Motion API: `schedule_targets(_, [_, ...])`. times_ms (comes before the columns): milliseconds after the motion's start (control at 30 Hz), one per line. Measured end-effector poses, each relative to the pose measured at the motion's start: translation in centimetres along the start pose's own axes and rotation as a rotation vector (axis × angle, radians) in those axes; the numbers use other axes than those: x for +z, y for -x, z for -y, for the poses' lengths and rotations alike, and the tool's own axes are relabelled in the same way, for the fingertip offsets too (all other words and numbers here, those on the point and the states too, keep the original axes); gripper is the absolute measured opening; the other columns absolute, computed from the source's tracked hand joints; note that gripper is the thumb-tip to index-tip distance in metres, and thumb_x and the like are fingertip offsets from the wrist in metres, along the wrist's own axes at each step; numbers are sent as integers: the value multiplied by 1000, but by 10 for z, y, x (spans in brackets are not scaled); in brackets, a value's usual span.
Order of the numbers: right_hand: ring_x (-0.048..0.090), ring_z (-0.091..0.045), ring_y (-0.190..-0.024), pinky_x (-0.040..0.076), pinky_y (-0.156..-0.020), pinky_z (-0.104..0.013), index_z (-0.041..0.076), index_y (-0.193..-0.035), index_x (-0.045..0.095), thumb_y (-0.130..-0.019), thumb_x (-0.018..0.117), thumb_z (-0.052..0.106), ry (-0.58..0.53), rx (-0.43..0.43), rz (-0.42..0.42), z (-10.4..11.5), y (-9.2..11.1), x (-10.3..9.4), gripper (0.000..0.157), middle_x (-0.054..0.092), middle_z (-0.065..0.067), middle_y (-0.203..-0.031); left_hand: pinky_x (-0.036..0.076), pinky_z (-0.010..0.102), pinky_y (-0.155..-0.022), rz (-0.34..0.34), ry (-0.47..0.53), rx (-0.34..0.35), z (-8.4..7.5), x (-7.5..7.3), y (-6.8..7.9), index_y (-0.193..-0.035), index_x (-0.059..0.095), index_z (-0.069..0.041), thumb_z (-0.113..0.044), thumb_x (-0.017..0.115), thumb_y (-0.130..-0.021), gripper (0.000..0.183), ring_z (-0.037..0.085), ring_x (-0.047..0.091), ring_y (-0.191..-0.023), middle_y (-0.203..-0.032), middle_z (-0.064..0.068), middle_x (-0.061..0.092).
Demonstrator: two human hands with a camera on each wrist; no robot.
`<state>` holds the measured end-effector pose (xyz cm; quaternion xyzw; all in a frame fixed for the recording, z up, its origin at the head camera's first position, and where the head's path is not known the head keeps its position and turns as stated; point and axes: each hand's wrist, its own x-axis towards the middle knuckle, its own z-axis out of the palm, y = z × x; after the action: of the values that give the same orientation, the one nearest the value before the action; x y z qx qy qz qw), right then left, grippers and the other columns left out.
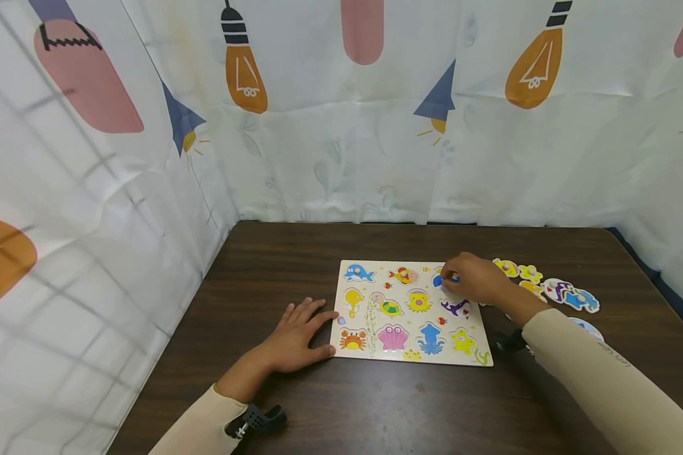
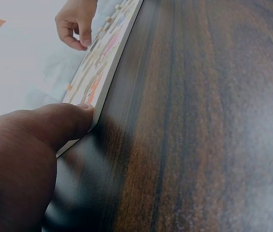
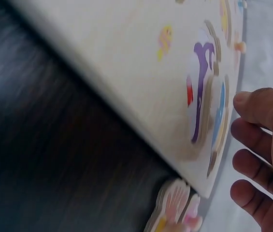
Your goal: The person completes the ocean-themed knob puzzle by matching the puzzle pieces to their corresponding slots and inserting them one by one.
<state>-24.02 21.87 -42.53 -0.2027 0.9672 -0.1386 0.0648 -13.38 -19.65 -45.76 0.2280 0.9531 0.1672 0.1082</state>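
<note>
My left hand (image 1: 297,338) lies spread on the table, its fingertips and thumb at the left edge of the puzzle board (image 1: 370,361). In the left wrist view the thumb (image 2: 64,123) presses by the board's corner. My right hand (image 1: 475,278) is over the board's upper right, close above a blue picture (image 3: 219,113). Its fingers bend loosely in the right wrist view, and no piece shows between them. Sea animals cover the board, among them a purple picture (image 3: 202,89), a crab (image 1: 353,340) and a blue squid (image 1: 430,338). Small knobs (image 3: 240,47) stand up along the far side.
Loose puzzle pieces lie on the dark wooden table (image 1: 273,253) right of the board, among them a yellow one (image 1: 530,273) and a blue one (image 1: 582,299). My right forearm crosses over some of them. A printed white curtain (image 1: 330,158) hangs behind and at the sides.
</note>
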Motion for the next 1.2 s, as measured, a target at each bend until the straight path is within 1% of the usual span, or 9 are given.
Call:
schedule_targets(267, [58, -21, -97, 55, -78, -47, 18, -105, 79, -91, 79, 26, 17, -20, -26, -18, 14, -3, 16, 68, 1, -103, 3, 60, -122, 0, -11, 3, 1, 0, -1, -156, 42, -32, -59, 62, -95, 70, 34, 12, -155, -166, 7, 25])
schedule_targets(400, [59, -22, -94, 56, -76, -47, 16, -105, 79, -91, 79, 25, 11, -5, -32, -25, 24, -6, 16, 68, -2, -101, 4, 60, -121, 2, -12, 2, 0, -1, -2, -156, 42, -32, -59, 62, -95, 70, 35, 12, -155, -166, 7, 26])
schedule_targets(567, [59, -23, -95, 56, -75, -47, 16, -103, 79, -91, 79, 25, -1, 19, -37, -34, 36, -9, 15, 68, -1, -99, 4, 60, -122, 5, -15, -1, 0, -1, -2, -156, 42, -31, -58, 63, -95, 69, 35, 12, -155, -166, 7, 26])
schedule_targets(767, [58, -25, -93, 55, -73, -50, 13, -106, 78, -92, 78, 27, -16, 47, -48, -45, 53, -16, 19, 67, -7, -105, 3, 60, -122, 7, -9, -3, 1, 1, -2, -156, 42, -31, -58, 62, -95, 70, 35, 12, -155, -166, 7, 25])
schedule_targets(867, [58, -24, -92, 55, -72, -48, 13, -104, 78, -93, 76, 26, 3, 29, -58, -52, 60, -19, 16, 68, -4, -102, 3, 59, -122, 3, -12, -7, 1, 1, -2, -156, 42, -32, -59, 62, -95, 70, 34, 11, -156, -167, 6, 25])
schedule_targets(967, [59, -21, -90, 54, -73, -47, 15, -101, 78, -94, 76, 26, 7, 26, -55, -58, 65, -21, 13, 68, 3, -97, 3, 59, -122, 1, -12, -7, 2, 2, -2, -156, 42, -32, -59, 62, -95, 70, 34, 12, -155, -166, 6, 25])
schedule_targets(1033, [59, -20, -89, 54, -72, -46, 16, -99, 78, -94, 76, 27, 5, 31, -55, -63, 70, -22, 12, 68, 4, -95, 3, 60, -122, 1, -11, -4, 3, 2, -2, -156, 42, -32, -59, 62, -95, 70, 35, 12, -155, -166, 7, 25])
schedule_targets(1133, [60, -23, -90, 54, -68, -43, 14, -99, 78, -93, 77, 25, 1, 34, -68, -71, 76, -23, 12, 69, 1, -96, 3, 60, -122, 2, -7, -2, 2, 2, -1, -156, 42, -32, -59, 62, -95, 70, 35, 12, -155, -166, 7, 25])
schedule_targets(1200, [60, -27, -93, 54, -68, -46, 12, -102, 78, -93, 76, 25, 4, 50, -72, -74, 81, -25, 15, 69, -5, -101, 3, 60, -122, 2, -5, -4, 2, 2, -1, -156, 42, -32, -59, 62, -95, 70, 35, 12, -155, -166, 7, 26])
